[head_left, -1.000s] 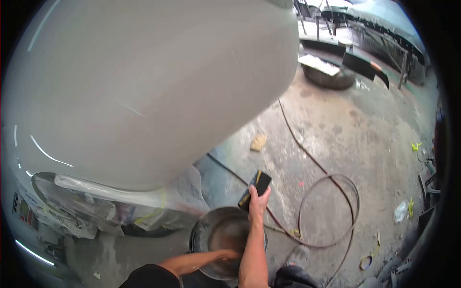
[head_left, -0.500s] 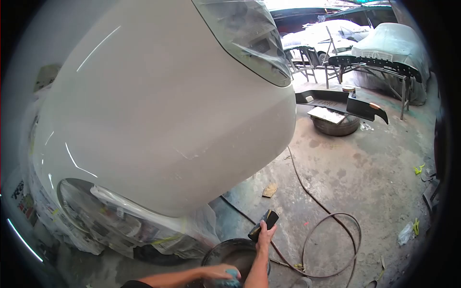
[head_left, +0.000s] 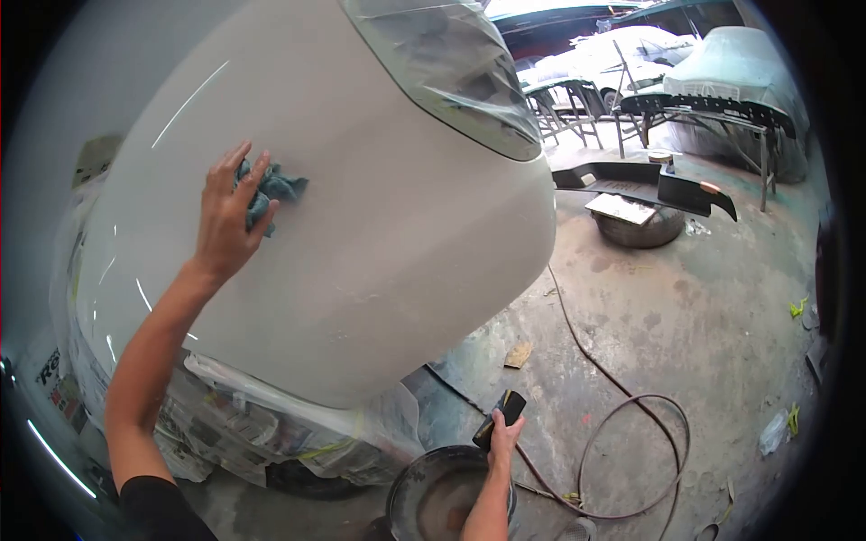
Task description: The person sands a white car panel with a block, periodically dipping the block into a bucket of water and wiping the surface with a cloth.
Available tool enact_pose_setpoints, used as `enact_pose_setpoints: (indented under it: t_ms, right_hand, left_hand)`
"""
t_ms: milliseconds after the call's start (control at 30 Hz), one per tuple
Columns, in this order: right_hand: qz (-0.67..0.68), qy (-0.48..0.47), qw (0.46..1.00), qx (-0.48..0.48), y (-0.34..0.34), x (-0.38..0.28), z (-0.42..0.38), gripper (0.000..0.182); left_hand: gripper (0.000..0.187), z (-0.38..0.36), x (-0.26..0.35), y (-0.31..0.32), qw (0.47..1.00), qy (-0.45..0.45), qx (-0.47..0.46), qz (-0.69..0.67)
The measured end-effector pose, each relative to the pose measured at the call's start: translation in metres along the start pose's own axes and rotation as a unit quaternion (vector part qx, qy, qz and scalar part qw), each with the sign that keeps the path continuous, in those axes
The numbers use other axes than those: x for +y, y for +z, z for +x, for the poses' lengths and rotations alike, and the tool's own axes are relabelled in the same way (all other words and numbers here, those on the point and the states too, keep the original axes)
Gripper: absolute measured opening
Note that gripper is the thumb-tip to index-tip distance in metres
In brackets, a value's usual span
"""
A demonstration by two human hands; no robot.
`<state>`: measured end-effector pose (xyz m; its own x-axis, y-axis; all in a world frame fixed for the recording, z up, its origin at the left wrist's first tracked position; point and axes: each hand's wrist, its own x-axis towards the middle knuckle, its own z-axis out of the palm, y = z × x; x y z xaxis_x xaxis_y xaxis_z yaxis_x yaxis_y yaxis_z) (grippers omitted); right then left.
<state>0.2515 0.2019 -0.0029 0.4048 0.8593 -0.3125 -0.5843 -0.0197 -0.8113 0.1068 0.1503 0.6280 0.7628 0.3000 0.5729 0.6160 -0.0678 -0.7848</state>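
My left hand (head_left: 229,216) presses a crumpled teal cloth (head_left: 281,187) against the pale grey car body panel (head_left: 379,243). Its fingers curl partly over the cloth, which sticks out to the right of them. Lower down, my right hand (head_left: 503,436) grips a black sanding block (head_left: 512,406), held away from the panel. Below that hand stands a round black bucket (head_left: 401,482), its inside partly covered by my right forearm. Clear plastic and newspaper masking (head_left: 271,406) covers the area under the panel's lower edge.
A dark hose (head_left: 622,393) runs and loops across the floor at right. A black bumper part (head_left: 622,180) rests on a tire (head_left: 640,232). Behind are a long black part (head_left: 713,113) on metal stands and a plastic-covered car (head_left: 735,68). Film covers the window (head_left: 460,81).
My left hand has risen from the bucket with the cloth and now lies on the panel. My right hand still holds the sanding block in nearly the same place. The view has shifted slightly.
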Motion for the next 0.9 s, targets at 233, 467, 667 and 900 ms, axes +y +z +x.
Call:
enact_pose_setpoints:
  t_ms: [233,467,667,900]
  right_hand:
    - [0.005,0.033,0.999,-0.016,0.002,-0.001,0.003,0.057]
    - [-0.02,0.025,0.999,-0.028,0.0,-0.004,-0.001,0.058]
    - [-0.023,0.038,0.998,-0.047,-0.004,-0.008,0.0,0.066]
    - [0.078,0.102,0.98,-0.151,-0.005,-0.028,-0.012,0.077]
  left_hand:
    - [0.065,0.055,0.07,0.109,0.997,0.037,0.074,-0.002]
    - [0.062,0.117,0.115,0.145,0.95,0.269,-0.004,-0.161]
    - [0.065,-0.002,0.064,0.103,0.936,0.3,-0.094,-0.157]
    - [0.051,-0.148,0.017,0.038,0.959,0.187,-0.165,-0.136]
